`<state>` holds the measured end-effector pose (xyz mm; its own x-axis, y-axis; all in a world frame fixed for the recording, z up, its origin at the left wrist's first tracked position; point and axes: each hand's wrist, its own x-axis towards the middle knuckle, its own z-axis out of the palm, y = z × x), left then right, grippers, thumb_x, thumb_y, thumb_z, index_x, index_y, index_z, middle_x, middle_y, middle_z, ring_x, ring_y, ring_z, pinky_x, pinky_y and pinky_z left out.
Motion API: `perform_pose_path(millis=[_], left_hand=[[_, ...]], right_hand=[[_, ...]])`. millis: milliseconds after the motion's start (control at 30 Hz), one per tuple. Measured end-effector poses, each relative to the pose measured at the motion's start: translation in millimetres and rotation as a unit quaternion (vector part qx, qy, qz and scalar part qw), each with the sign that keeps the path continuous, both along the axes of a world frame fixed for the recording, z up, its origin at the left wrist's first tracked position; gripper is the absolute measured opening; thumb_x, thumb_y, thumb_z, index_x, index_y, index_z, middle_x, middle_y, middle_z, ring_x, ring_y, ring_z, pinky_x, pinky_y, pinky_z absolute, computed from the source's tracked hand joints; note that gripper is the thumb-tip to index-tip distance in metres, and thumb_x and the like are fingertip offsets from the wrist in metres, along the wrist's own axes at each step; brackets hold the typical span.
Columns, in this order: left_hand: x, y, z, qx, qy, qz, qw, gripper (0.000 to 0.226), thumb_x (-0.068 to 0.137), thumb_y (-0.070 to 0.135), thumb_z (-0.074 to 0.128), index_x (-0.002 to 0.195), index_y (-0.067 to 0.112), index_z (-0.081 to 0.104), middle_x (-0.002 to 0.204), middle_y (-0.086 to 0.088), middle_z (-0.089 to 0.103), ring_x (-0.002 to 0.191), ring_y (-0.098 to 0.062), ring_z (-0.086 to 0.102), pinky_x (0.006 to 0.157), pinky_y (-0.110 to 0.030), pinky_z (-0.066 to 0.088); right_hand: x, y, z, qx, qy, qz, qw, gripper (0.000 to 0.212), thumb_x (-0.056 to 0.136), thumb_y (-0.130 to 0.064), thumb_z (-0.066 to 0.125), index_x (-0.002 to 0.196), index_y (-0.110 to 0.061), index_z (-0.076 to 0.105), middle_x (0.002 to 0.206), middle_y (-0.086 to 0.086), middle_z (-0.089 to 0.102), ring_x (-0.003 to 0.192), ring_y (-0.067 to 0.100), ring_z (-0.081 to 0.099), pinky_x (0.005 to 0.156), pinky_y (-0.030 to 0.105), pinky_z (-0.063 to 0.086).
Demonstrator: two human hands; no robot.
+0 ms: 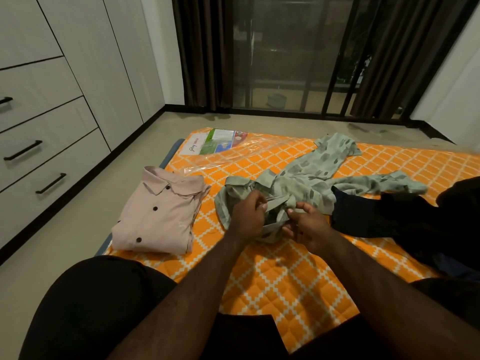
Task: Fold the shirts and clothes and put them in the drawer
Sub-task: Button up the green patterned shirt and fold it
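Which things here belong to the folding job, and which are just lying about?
Job:
green patterned shirt, pinched by left hand and right hand
pink shirt, already folded
dark clothes, unfolded
drawers, all closed

Lying about:
plastic wrap and printed label on the orange mattress
curtains

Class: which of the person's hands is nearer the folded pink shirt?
Left. The left hand is just right of the pink shirt; the right hand lies farther right.

My left hand (246, 216) and right hand (309, 227) cover the green shirt's (306, 178) front; the dark clothes (405, 224) run past my right edge.
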<state>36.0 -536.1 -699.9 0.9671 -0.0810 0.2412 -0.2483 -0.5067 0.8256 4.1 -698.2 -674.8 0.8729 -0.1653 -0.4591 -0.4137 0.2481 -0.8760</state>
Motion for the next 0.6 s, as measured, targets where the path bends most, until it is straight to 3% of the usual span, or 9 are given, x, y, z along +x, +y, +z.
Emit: perform_pose_path(millis=[133, 233, 267, 367, 433, 600], left_hand=[[-7, -5, 14, 0.104, -0.081, -0.057, 0.99, 0.015, 0.093, 0.009, 0.06, 0.1, 0.012, 0.074, 0.098, -0.007, 0.071, 0.091, -0.022, 0.063, 0.078, -0.034, 0.051], [-7, -8, 9, 0.126, -0.054, -0.075, 0.988, 0.021, 0.091, 0.011, 0.059, 0.101, 0.011, 0.078, 0.1, -0.008, 0.074, 0.093, -0.023, 0.065, 0.081, -0.037, 0.052], [-8, -8, 6, 0.123, -0.034, -0.074, 0.989, 0.022, 0.091, 0.013, 0.059, 0.102, 0.013, 0.078, 0.101, -0.006, 0.075, 0.094, -0.02, 0.066, 0.083, -0.037, 0.053], [-16, -11, 3, 0.087, 0.027, -0.054, 0.994, 0.022, 0.092, 0.012, 0.066, 0.11, 0.013, 0.077, 0.108, -0.002, 0.076, 0.098, -0.014, 0.068, 0.087, -0.03, 0.054], [-22, -11, 1, 0.054, 0.049, -0.05, 0.996, 0.024, 0.092, 0.01, 0.068, 0.114, 0.01, 0.075, 0.111, -0.004, 0.075, 0.1, -0.014, 0.069, 0.087, -0.029, 0.054], [-35, -8, -5, -0.022, 0.133, -0.035, 0.99, 0.028, 0.096, 0.007, 0.06, 0.121, 0.008, 0.074, 0.11, -0.013, 0.076, 0.1, -0.029, 0.071, 0.082, -0.037, 0.056]], right_hand=[[1, -2, 12, 0.061, 0.009, 0.015, 0.998, 0.04, 0.094, 0.011, 0.061, 0.129, -0.008, 0.058, 0.114, 0.019, 0.071, 0.091, 0.028, 0.073, 0.069, 0.039, 0.065], [-4, -1, 17, 0.056, 0.015, 0.044, 0.997, 0.045, 0.087, 0.017, 0.064, 0.126, -0.005, 0.057, 0.097, 0.019, 0.072, 0.068, 0.022, 0.072, 0.089, 0.049, 0.061], [-7, 0, 18, 0.05, 0.016, 0.051, 0.997, 0.041, 0.085, 0.018, 0.065, 0.118, -0.005, 0.06, 0.088, 0.016, 0.072, 0.061, 0.019, 0.07, 0.089, 0.046, 0.061], [-20, 4, 21, 0.046, 0.016, 0.073, 0.996, 0.025, 0.087, 0.018, 0.062, 0.097, -0.005, 0.063, 0.058, 0.003, 0.064, 0.044, 0.009, 0.061, 0.057, 0.029, 0.053], [-26, 6, 18, 0.03, 0.028, 0.081, 0.996, 0.018, 0.091, 0.015, 0.061, 0.089, -0.003, 0.061, 0.053, 0.003, 0.06, 0.039, 0.009, 0.056, 0.047, 0.026, 0.047], [-35, 8, 10, -0.016, 0.069, 0.069, 0.995, 0.013, 0.088, 0.009, 0.067, 0.092, -0.004, 0.07, 0.078, 0.019, 0.063, 0.052, 0.022, 0.057, 0.061, 0.035, 0.054]])
